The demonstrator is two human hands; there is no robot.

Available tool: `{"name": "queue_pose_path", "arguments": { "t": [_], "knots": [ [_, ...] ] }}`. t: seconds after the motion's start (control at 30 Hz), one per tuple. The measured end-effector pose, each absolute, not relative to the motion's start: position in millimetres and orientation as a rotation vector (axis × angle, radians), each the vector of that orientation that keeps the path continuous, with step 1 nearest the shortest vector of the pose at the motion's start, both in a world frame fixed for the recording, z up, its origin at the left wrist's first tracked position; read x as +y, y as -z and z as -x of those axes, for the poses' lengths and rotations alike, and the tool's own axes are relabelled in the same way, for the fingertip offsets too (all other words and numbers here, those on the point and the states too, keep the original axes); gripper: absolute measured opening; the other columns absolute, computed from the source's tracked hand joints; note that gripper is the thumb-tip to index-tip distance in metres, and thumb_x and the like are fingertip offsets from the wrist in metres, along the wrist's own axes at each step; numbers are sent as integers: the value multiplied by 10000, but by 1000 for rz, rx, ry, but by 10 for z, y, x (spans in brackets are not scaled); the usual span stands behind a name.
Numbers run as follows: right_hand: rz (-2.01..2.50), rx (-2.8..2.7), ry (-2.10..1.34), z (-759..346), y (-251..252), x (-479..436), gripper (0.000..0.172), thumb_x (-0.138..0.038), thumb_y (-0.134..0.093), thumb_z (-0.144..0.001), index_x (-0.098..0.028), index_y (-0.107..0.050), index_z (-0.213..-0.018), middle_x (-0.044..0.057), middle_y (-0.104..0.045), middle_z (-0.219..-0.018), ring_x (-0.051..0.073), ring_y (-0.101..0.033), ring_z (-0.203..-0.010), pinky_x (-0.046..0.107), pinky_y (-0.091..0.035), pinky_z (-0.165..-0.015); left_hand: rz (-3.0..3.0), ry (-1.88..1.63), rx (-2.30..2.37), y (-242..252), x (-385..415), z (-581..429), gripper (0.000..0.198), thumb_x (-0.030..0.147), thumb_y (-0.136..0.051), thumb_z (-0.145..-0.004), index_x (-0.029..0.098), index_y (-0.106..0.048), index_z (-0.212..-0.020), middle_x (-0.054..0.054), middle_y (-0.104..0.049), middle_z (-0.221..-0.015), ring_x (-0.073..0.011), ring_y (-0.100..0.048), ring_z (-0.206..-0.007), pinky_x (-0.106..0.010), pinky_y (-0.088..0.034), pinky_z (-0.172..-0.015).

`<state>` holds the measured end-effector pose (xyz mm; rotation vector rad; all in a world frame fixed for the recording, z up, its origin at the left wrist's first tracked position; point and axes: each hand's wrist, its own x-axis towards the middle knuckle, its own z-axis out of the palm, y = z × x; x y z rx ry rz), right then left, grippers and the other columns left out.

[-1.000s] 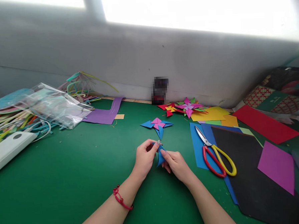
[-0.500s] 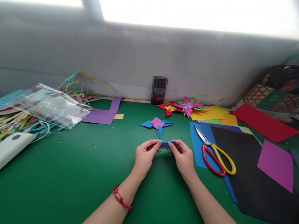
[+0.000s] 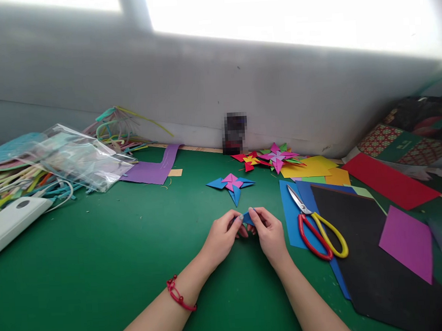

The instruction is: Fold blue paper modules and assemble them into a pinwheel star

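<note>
Between my fingertips is a small folded piece of blue paper (image 3: 248,218), mostly covered by the fingers. My left hand (image 3: 224,233) pinches its left side, thumb on top. My right hand (image 3: 270,230) grips the right side between thumb and bent fingers. Just beyond both hands, a paper pinwheel-like star (image 3: 232,183) lies flat on the green table (image 3: 137,268), with a pink centre and blue pointed arms to the left, right and front. A red bracelet (image 3: 179,296) circles my left wrist.
Red-and-yellow-handled scissors (image 3: 313,225) lie on blue and black sheets (image 3: 374,256) at right. Finished paper stars (image 3: 278,156) sit by the wall. At left are a clear plastic bag (image 3: 83,158), pipe cleaners (image 3: 32,178) and a white device (image 3: 16,223). Purple paper (image 3: 147,172) lies nearby.
My left fingers have shifted slightly toward the right and nearer me along the blue paper. The paper now shows less between the hands and looks tilted. The star stays in place.
</note>
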<state>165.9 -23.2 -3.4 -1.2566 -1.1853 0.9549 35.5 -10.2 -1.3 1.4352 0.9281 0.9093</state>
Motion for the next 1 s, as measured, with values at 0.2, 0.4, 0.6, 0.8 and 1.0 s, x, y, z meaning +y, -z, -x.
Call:
{"name": "queue_pose_path", "arguments": {
  "t": [0.2,0.4,0.6,0.8,1.0],
  "knots": [
    [1236,-1216,-1018,-1646,36,-237,200,-347,-499,-823,-181,-541,-721,-34,-507,-542,110,-471,-502,212,-387,-495,-1491,-924,965,6,-78,-327,291,367,-366,-857,169,-530,-721,-6,-605,-591,-127,-559,-584,-226,-403,-561],
    [1234,-1228,-1061,-1649,8,-229,279,-396,-442,-846,-185,-499,-672,-54,-427,-461,98,-411,-425,212,-336,-438,-1443,-934,942,-7,-96,-330,298,375,-373,-848,170,-538,-710,-16,-628,-615,-133,-577,-571,-224,-393,-534],
    [1229,-1200,-1053,-1659,57,-206,277,-408,-470,-829,-169,-541,-708,-61,-385,-449,80,-363,-378,208,-278,-381,-1464,-945,975,8,-112,-340,287,374,-381,-845,176,-535,-707,-11,-625,-584,-138,-578,-565,-227,-393,-526],
    [1233,-1185,-1118,-1630,51,-221,244,-406,-507,-808,-174,-547,-743,-41,-485,-477,92,-437,-424,196,-349,-400,-1373,-970,973,24,-96,-344,266,363,-388,-845,172,-500,-698,-7,-610,-578,-138,-588,-570,-221,-388,-511],
    [1256,-1189,-1105,-1627,49,-220,273,-417,-542,-779,-176,-509,-656,-28,-529,-475,105,-476,-433,206,-376,-418,-1281,-988,978,37,-85,-349,267,384,-410,-829,172,-479,-681,5,-596,-536,-135,-583,-536,-218,-376,-490]
  ]
}}
